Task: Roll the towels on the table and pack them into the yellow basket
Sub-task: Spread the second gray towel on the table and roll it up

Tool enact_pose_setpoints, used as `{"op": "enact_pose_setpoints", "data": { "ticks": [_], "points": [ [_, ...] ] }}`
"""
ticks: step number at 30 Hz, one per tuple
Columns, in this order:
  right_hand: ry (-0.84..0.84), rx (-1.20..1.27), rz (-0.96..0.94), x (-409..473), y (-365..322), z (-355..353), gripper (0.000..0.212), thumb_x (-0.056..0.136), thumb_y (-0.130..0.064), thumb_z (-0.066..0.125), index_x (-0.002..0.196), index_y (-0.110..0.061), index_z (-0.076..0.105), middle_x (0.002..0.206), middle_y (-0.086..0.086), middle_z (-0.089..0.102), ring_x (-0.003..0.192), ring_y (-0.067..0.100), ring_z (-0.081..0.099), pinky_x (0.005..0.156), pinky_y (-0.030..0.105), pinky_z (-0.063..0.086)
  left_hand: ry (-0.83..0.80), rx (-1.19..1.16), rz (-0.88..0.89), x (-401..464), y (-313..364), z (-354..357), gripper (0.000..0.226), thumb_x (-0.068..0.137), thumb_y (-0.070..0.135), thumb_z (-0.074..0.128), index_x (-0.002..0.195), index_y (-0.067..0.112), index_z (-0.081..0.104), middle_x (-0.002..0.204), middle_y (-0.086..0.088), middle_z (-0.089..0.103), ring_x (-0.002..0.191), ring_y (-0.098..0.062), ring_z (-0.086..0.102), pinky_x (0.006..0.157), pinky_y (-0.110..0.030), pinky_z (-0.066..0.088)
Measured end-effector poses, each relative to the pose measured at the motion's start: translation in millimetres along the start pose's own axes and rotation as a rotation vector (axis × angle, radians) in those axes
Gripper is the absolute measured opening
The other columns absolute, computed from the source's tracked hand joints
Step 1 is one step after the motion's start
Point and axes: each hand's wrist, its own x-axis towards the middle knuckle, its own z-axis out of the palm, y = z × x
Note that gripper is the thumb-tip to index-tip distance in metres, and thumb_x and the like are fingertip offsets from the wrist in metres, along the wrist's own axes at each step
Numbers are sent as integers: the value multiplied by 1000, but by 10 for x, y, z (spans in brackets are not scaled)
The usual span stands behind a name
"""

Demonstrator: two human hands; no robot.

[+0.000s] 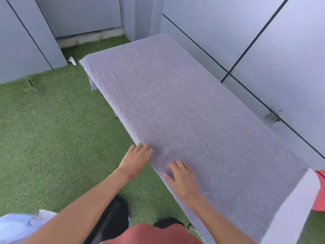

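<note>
Step judged as prep/smoothing w/ rolling not yet begun: grey towel (184,110) lay spread flat over nearly the whole table (288,205), no rolled part seen, yellow basket not in view. Next move probably called for catching the towel's near edge, turning it over on itself and rolling it tight w/ even pressure from both hands. Left hand (136,160) sat at the towel's near-left edge, fingers (144,147) straight & relaxed, apparently only touching the pile (contact blurred); right hand (181,178) lay palm-down on the towel, fingers (173,167) spread, pressing, gripping nothing.
</note>
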Motion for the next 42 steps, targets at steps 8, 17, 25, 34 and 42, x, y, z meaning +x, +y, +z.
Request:
{"op": "enact_pose_setpoints", "data": {
  "ticks": [8, 17, 25, 34, 42],
  "points": [
    [1, -49, -193, -1023, 1250, -95, 35, 83, -62, 47, 97, -31, 54, 101, -9, 47, 93, 16, 49, 77, 30, 46, 85, 22, -165, -412, 1346, 136, 50, 56, 2, 81, 98, 17, 59, 101, -4, 57, 82, -21, 56, 68, -33, 49],
    [89, 91, -134, -1568, 2374, -263, 42, 87, -56, 47, 121, -33, 58, 134, -6, 43, 124, 18, 43, 103, 35, 32, 107, -151, -433, -789, 2952, 338, 21, 79, 9, 67, 91, 17, 52, 98, -1, 54, 77, -22, 51, 61, -33, 46],
    [72, 31, -101, -1870, 3263, -371, 62, 92, -60, 32, 148, -35, 30, 161, 2, 13, 148, 22, 8, 117, 47, 12, 135, -247, -751, -829, 4081, 527, 45, 90, 18, 60, 131, 6, 47, 144, -20, 41, 124, -37, 49, 88, -41, 55],
    [-358, 89, -383, -2231, 3519, -738, 63, 97, -40, 47, 152, -33, 17, 159, -5, -13, 146, 17, -17, 120, 44, -2, 166, -228, -918, -807, 5326, 491, 45, 85, 20, 61, 127, 6, 49, 134, -15, 46, 125, -35, 46, 92, -45, 51],
    [-236, 27, -407, -1919, 4449, -1250, 45, 92, -6, 52, 134, -20, 50, 132, -4, 40, 121, 17, 46, 90, 28, 43, 173, -158, -924, -734, 5642, 451, 61, 53, -7, 82, 108, 12, 62, 105, -4, 56, 90, -26, 57, 69, -36, 55]
  ]
}}
